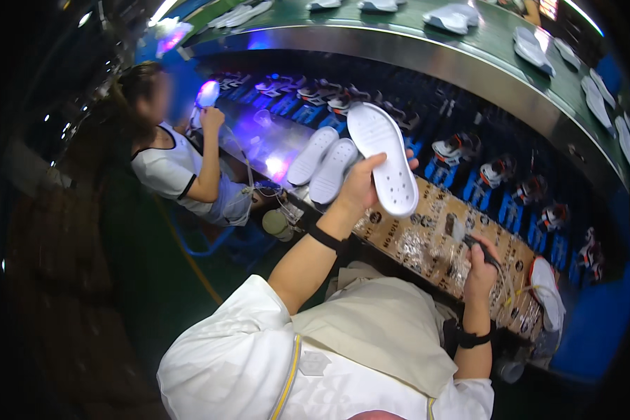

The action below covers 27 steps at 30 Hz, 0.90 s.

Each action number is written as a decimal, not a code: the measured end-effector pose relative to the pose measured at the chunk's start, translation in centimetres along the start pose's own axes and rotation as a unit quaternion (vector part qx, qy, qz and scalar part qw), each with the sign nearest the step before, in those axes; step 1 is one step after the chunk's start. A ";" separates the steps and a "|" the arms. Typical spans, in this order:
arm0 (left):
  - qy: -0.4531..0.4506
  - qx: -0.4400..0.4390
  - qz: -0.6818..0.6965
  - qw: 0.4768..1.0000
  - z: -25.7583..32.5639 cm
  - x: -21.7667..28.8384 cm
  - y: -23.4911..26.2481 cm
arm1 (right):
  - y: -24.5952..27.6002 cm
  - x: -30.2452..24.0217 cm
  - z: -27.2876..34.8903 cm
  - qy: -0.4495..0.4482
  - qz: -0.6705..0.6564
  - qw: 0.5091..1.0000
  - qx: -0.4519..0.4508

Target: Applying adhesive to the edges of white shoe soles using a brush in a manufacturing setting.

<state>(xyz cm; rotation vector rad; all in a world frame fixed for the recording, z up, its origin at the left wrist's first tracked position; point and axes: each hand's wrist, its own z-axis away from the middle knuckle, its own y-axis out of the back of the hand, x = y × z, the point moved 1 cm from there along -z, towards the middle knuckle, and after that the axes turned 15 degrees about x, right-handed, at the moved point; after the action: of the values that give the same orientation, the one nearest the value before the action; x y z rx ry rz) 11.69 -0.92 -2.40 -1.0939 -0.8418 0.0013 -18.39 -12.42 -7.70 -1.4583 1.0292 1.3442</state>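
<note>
Overhead, in the head view, the person's left hand [362, 187] was raised above the bench with its fingers closed around the lower edge of a white oval foam shoe sole [384, 158], the dimpled face turned toward the camera and the sole tilted up, clear of everything below. The right hand [480, 267] was lower and further right, fist closed on a slim dark-handled tool [477, 246] just above the brown patterned paper sheet [434, 241] that covered the bench; whether the tip carried a brush or a blade was too small to tell. Two more pale grey soles [322, 164] lay side by side on the bench just behind the lifted one, and another white sole [547, 292] rested at the right end of the paper. Beyond ran a curved green conveyor belt [497, 42] carrying more soles. To the left a seated co-worker's hand [211, 117] held something under violet light.

Judged from this, the step in hand looked like presenting the sole for work with the tool. The next move would likely call for bringing tool and sole together, with a steady hold near the sole's edge.
</note>
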 end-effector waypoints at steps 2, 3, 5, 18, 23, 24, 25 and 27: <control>0.055 -0.012 0.048 0.997 2.0 -3.0 0.8 | -0.9 -1.3 0.1 -0.017 -0.061 0.998 -0.028; 0.066 -0.038 0.063 0.995 2.6 -4.1 1.2 | -1.4 -2.0 0.1 -0.032 -0.087 0.995 -0.040; 0.106 -0.057 0.076 0.990 3.0 -6.3 1.7 | -2.8 -3.3 -0.1 -0.031 -0.070 0.995 -0.060; 0.121 -0.010 -0.048 0.991 6.0 -10.5 -0.4 | -8.1 -5.8 0.0 0.073 0.001 0.993 -0.089; 0.086 0.013 -0.081 0.993 4.3 -9.7 1.2 | -5.3 -8.1 0.3 0.252 0.191 0.911 -0.265; 0.089 0.014 -0.084 0.992 4.3 -9.5 1.5 | -4.6 -8.5 -0.1 0.248 0.191 0.913 -0.263; 0.113 -0.004 -0.071 0.991 4.3 -9.2 1.7 | -4.1 -9.0 -0.4 0.217 0.213 0.897 -0.321; 0.131 0.030 -0.034 0.990 4.3 -9.1 0.9 | -3.8 -9.5 -0.6 0.153 0.192 0.910 -0.334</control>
<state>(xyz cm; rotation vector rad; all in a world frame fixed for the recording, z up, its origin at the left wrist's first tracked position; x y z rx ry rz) 3.11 -0.69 -7.74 -0.9835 -0.6375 -0.1696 -15.28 -11.90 2.06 -2.1004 1.1555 1.9187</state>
